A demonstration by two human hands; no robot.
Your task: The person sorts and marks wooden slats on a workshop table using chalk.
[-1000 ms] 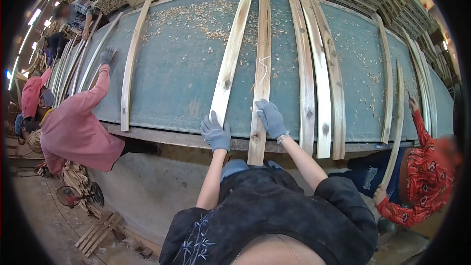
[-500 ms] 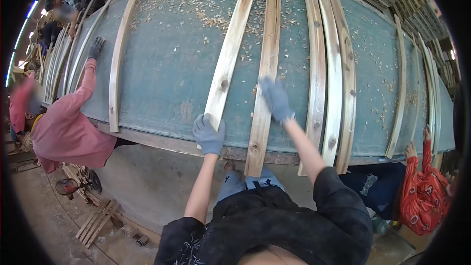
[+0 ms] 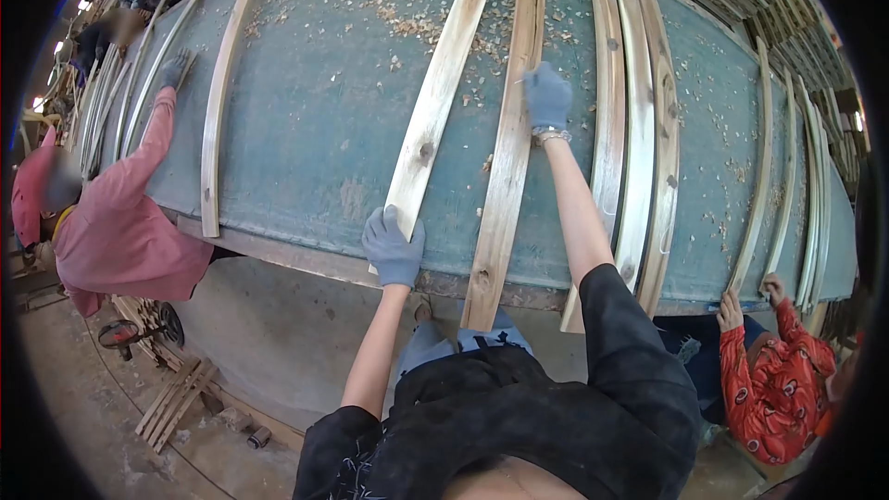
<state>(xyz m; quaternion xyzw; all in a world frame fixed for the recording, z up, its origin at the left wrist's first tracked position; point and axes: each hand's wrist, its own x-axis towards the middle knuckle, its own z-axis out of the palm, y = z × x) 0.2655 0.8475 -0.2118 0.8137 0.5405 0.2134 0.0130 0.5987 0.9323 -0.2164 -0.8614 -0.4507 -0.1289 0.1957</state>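
My left hand, in a grey-blue glove, is wrapped round the near end of a pale wooden plank that slants away across the table. To its right lies a second, browner wooden plank, its near end jutting past the table edge. My right hand, gloved alike with a band at the wrist, is closed at the right edge of this second plank, well up its length. Its fingers are curled, and what they hold, if anything, is hidden.
Wood chips are scattered over the blue-green table. Three more planks lie to my right. A person in a pink top works at the left, another in a red patterned top at the right. Slats lie on the floor.
My right hand has moved farther up the second plank, to its right edge, and its fingers have curled in. My left hand stays on the pale plank's near end.
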